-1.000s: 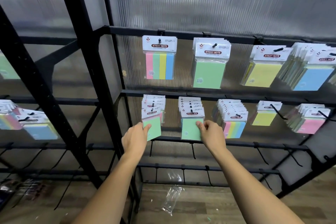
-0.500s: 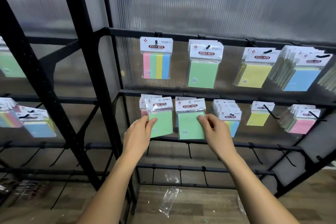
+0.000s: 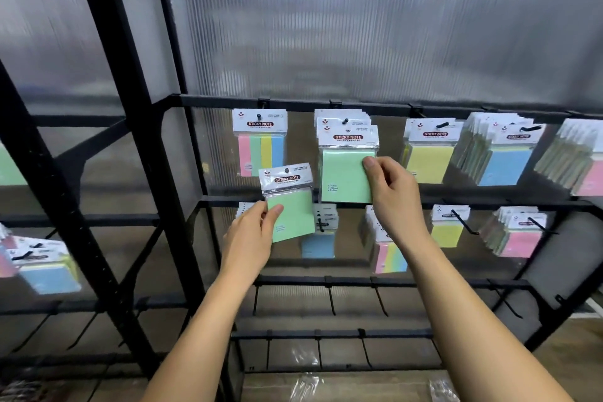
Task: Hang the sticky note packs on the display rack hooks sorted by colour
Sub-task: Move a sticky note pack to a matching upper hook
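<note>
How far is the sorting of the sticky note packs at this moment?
Done: top-row hooks already carry sorted yellow packs and blue packs. In hand: the right hand holds a green pack at the green hook's stack; the left hand holds another green pack, unhung. Left: hang both.

Pink sticky note packs (image 3: 587, 170) at the top rail's right end are cut by the frame edge. At the far left, blue and pink packs on the side rack (image 3: 42, 268) are smeared by blur; a green patch (image 3: 9, 170) above them is also cut off, can't tell what it is. Small print on the green pack in the right hand (image 3: 346, 173) is too small to read, same w/ the tilted green pack in the left hand (image 3: 290, 212). The left hand (image 3: 251, 238) covers part of a white-header stack (image 3: 243, 207); colour hidden. The right hand (image 3: 391, 192) hides that pack's right edge. Clear plastic wrappers (image 3: 303, 385) on the floor are blurred and cut off at the bottom.
</note>
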Tool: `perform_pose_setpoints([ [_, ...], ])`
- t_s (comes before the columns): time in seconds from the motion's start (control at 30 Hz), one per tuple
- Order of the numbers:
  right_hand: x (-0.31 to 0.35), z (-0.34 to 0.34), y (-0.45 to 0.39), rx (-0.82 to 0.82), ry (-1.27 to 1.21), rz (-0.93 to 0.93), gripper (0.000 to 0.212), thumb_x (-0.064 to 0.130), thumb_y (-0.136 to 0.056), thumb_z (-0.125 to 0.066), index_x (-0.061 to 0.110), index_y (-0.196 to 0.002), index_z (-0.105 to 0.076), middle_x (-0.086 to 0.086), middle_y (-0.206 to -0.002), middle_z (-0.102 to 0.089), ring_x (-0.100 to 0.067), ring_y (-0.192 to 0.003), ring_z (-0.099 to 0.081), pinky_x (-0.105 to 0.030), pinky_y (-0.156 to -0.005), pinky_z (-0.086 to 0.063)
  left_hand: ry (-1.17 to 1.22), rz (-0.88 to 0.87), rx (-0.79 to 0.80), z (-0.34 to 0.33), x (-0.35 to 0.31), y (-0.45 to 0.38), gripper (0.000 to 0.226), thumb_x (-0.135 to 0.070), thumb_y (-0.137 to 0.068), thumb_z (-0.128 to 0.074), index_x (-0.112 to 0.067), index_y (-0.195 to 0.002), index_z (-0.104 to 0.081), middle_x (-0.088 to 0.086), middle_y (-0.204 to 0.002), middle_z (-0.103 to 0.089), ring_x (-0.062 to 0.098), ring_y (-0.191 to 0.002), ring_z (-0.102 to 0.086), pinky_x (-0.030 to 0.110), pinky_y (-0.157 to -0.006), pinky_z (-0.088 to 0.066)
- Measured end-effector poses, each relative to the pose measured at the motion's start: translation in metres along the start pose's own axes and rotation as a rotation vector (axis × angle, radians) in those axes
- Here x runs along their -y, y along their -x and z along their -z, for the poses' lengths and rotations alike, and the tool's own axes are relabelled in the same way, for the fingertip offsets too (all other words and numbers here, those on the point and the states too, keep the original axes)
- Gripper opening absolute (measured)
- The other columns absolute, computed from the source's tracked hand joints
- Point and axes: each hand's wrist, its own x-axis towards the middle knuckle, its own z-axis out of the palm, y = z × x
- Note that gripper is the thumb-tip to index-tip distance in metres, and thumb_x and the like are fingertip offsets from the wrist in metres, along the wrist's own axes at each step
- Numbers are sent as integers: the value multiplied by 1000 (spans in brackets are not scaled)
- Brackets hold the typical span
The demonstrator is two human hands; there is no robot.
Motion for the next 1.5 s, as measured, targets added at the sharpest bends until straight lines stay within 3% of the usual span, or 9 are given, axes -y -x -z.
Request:
perform_pose_setpoints([
  [0.13, 2, -1, -16, -9, 33, 5, 34, 34, -102, -51, 12, -78, -59, 3, -65, -49, -7, -59, -38, -25, -55, -31, 8, -7, 10, -3, -6, -1, 39, -42, -100, -45, -20, -69, -37, -3, -60, -46, 16, -61, -41, 36, -60, -34],
  [0.47, -2, -6, -27, 26, 92, -53, 41, 36, -103, -48, 19, -66, -46, 8, -58, -37, -10, -56, -32, -30, -55, -26, -6, 7, 15, -4, 1, 1, 40, -45, -100, -43, -10, -81, -48, 1, -69, -55, 27, -72, -48, 37, -65, -42],
  [0.73, -3, -6, -27, 41, 71, -75, 49, 36, -104, -47, 20, -61, -30, 7, -57, -26, -11, -55, -24, -31, -55, -18, -28, 5, 9, -3, 2, 5, 41, -43, -100, -45, -22, -68, -30, -5, -60, -41, 13, -60, -37, 34, -57, -30],
  [1.13, 2, -4, -31, 22, 44, -108, 50, 38, -103, -47, 18, -61, -28, 3, -58, -23, -13, -55, -22, -31, -56, -18, -23, 3, 34, -2, 2, 10, 40, -43, -100, -45, -25, -67, -31, -7, -61, -42, 10, -59, -37, 32, -54, -29],
  [1.3, -4, -7, -28, 14, 62, -121, 48, 41, -102, -49, 18, -60, -38, 10, -54, -31, -10, -54, -29, -29, -55, -24, -28, 13, 42, -1, 3, 13, 40, -45, -100, -44, -22, -69, -33, -4, -63, -45, 12, -61, -39, 31, -54, -29],
  [1.43, -15, -8, -15, 28, 110, -167, 38, 39, -100, -54, 21, -66, -57, 11, -57, -55, -10, -58, -49, -29, -58, -39, -18, 10, 46, 3, 3, 20, 41, -41, -100, -46, -27, -66, -29, -7, -61, -42, 10, -57, -38, 32, -54, -29],
  [1.5, -28, -9, -2, 97, 133, -228, 31, 35, -99, -56, 18, -76, -67, 4, -67, -69, -14, -64, -59, -34, -69, -50, 20, -1, 50, 5, 4, 21, 41, -40, -100, -47, -27, -65, -30, -9, -59, -40, 10, -56, -36, 32, -54, -28],
])
